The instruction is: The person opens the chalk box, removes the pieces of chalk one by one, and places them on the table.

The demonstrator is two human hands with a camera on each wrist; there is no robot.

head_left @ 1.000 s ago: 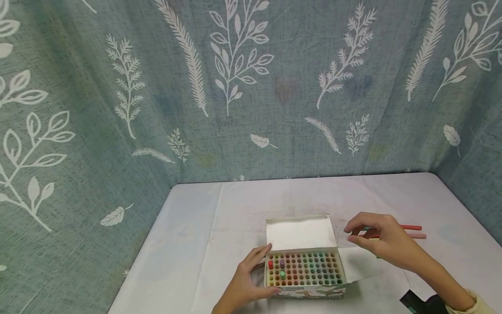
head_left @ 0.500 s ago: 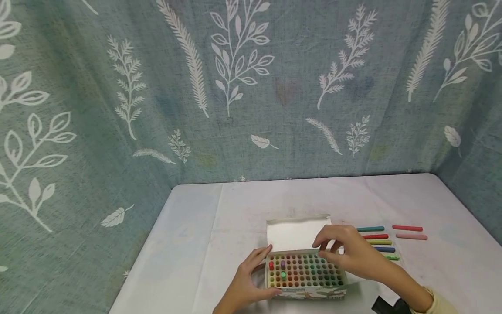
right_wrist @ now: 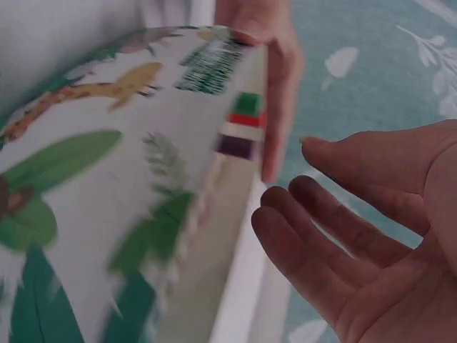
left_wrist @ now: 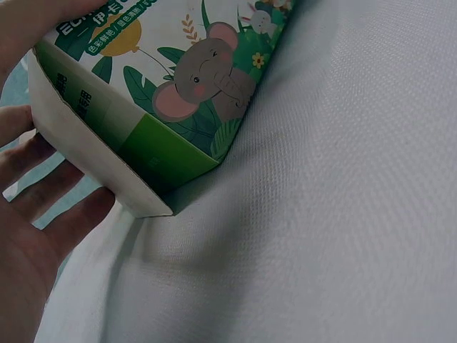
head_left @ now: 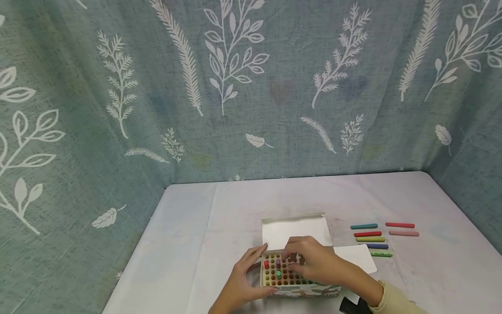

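An open cardboard crayon box (head_left: 300,291) with rows of round holes stands on the table. Three crayons poke out at its left end: red (head_left: 266,264), purple (head_left: 278,263) and green (head_left: 278,274). My left hand (head_left: 244,279) grips that end, thumb at the front edge and fingers at the back corner. In the left wrist view its fingers lie against a side flap (left_wrist: 103,161) of the box, by the elephant print. My right hand (head_left: 313,259) hovers over the holes near the purple crayon. The right wrist view shows that hand's fingers (right_wrist: 285,254) apart from the thumb, with nothing between.
On the table right of the box lie several loose crayons: teal (head_left: 364,226), dark red (head_left: 368,234), yellow (head_left: 370,239), blue (head_left: 378,246), green (head_left: 381,254), red (head_left: 400,225) and pink (head_left: 404,233). The box's lid (head_left: 296,229) stands open behind; a white flap (head_left: 358,256) sticks out rightward.
My right hand has moved left from above the loose crayons, across the box's right part, to the holes near the purple crayon. My left hand keeps its grip on the box.
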